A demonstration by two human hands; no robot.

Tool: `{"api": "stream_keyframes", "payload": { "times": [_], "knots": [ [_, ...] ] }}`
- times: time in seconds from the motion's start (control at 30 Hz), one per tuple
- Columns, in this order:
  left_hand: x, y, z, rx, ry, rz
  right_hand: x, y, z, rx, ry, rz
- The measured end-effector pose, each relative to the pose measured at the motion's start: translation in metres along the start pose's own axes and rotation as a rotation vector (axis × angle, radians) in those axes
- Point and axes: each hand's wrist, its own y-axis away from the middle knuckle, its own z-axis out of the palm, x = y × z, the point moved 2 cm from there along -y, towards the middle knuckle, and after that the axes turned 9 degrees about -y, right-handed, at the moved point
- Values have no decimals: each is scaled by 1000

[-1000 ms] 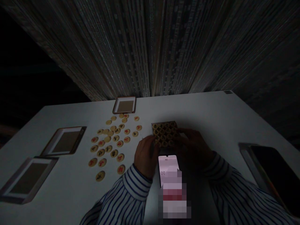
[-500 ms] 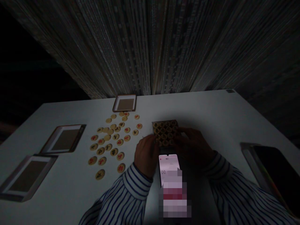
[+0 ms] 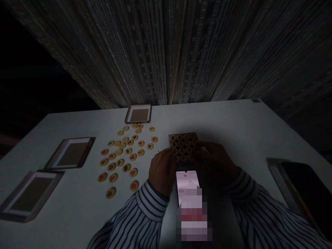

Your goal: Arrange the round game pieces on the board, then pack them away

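Note:
A small square box [image 3: 183, 146] filled with rows of round wooden pieces marked with characters lies on the white table. My left hand [image 3: 163, 170] rests at its left front corner, fingers curled against the edge. On the opposite side, my right hand [image 3: 214, 159] grips the box's right edge, its fingers in deep shadow. Just below the box, between my wrists, lies a phone [image 3: 188, 183] with a lit pink-white screen, partly pixelated. Loose wooden pieces [image 3: 126, 168] with red or black characters, some blank, are spread to the left of my left hand.
An open tray [image 3: 138, 113] stands at the back. Two more trays, one at the left [image 3: 70, 153] and one at the front left [image 3: 31, 196], lie on the table [image 3: 223, 117]. A dark device [image 3: 306, 190] is at the right; a curtain [image 3: 166, 52] hangs behind.

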Motion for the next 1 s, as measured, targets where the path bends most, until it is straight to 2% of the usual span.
{"api": "stream_keyframes", "payload": {
  "times": [0.63, 1.0],
  "knots": [
    [0, -1, -2, 0, -6, 13, 2, 1, -8, 44, -27, 3],
    [-1, -1, -2, -15, -16, 8, -2, -1, -2, -2, -23, -16]
  ]
}}
